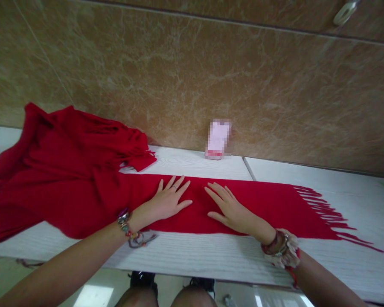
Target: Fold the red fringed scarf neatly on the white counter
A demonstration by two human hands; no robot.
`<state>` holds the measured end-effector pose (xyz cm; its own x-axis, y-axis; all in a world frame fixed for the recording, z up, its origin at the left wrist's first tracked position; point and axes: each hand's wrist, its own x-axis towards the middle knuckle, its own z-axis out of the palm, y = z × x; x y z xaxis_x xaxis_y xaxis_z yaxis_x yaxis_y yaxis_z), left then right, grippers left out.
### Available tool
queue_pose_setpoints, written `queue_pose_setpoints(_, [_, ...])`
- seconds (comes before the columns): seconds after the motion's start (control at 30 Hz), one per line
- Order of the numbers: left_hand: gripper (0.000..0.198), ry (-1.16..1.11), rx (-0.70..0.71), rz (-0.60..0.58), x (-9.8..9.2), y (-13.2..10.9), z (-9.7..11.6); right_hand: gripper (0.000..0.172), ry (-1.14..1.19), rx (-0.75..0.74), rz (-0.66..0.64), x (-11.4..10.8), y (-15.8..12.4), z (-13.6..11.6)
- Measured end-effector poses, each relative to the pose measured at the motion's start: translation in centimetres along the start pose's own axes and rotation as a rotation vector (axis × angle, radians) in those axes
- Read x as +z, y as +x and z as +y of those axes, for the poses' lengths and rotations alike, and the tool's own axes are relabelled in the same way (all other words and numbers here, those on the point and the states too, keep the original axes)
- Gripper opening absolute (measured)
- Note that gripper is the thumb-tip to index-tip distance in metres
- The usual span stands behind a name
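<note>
A red fringed scarf lies along the white surface, flat on the right and heaped in loose folds on the left. Its tassels spread out at the right end. My left hand rests on the flat part with fingers spread, a ring on one finger and a beaded bracelet at the wrist. To its right, my right hand also lies over the cloth, fingers extended and palm down. A gap of red fabric separates the two hands. Neither hand grips the cloth.
A pale pink blurred object leans against the brown marbled wall behind the scarf. The white wood-grain bench has a seam near the wall. My knees and dark shoes are below its front edge.
</note>
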<state>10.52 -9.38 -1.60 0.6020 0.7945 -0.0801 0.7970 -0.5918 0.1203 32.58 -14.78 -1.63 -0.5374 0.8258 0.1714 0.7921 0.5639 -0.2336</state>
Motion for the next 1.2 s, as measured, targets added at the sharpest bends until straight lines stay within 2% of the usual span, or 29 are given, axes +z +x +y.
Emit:
queue_pose_setpoints(0.13, [0.065, -0.005, -0.029, -0.053, -0.1, 0.2, -0.2, 0.058, -0.066, -0.009, -0.1, 0.4, 0.1, 0.0])
queue_pose_setpoints(0.23, [0.067, -0.006, -0.074, -0.074, -0.2, 0.3, -0.2, 0.057, -0.119, 0.04, -0.1, 0.4, 0.1, 0.4])
queue_pose_setpoints(0.33, [0.068, -0.005, -0.095, -0.075, -0.2, 0.4, -0.2, 0.056, -0.189, 0.15, -0.076, 0.5, -0.1, 1.9])
queue_pose_setpoints(0.47, [0.067, 0.016, -0.116, -0.078, 0.1, 0.4, -0.2, 0.05, -0.314, 0.284, -0.082, 0.3, -1.0, 5.0])
queue_pose_setpoints(0.57, [0.066, 0.03, -0.137, -0.081, 0.1, 0.6, -0.2, 0.045, -0.402, 0.283, -0.103, 0.1, -2.1, 7.4])
queue_pose_setpoints(0.67, [0.066, 0.03, -0.147, -0.097, 0.0, 0.7, -0.1, 0.042, -0.451, 0.291, -0.065, -0.1, -3.7, 9.9])
queue_pose_setpoints(0.83, [0.065, 0.05, -0.166, -0.127, -0.6, 0.6, 0.2, 0.039, -0.502, 0.386, -0.088, -1.0, -8.2, 15.4])
queue_pose_setpoints(0.97, [0.065, 0.048, -0.181, -0.156, -0.8, 0.7, 0.4, 0.037, -0.527, 0.525, -0.056, -2.5, -11.7, 19.2])
queue_pose_setpoints(1.07, [0.065, 0.047, -0.185, -0.158, -0.5, 0.9, 0.1, 0.04, -0.487, 0.639, 0.067, -3.3, -12.4, 18.7])
queue_pose_setpoints(1.13, [0.065, 0.057, -0.184, -0.15, -0.2, 1.1, -0.2, 0.046, -0.425, 0.65, 0.143, -3.4, -11.8, 16.4])
queue_pose_setpoints(1.2, [0.065, 0.067, -0.188, -0.152, -0.1, 1.3, -0.4, 0.052, -0.356, 0.538, 0.14, -3.0, -11.0, 13.1])
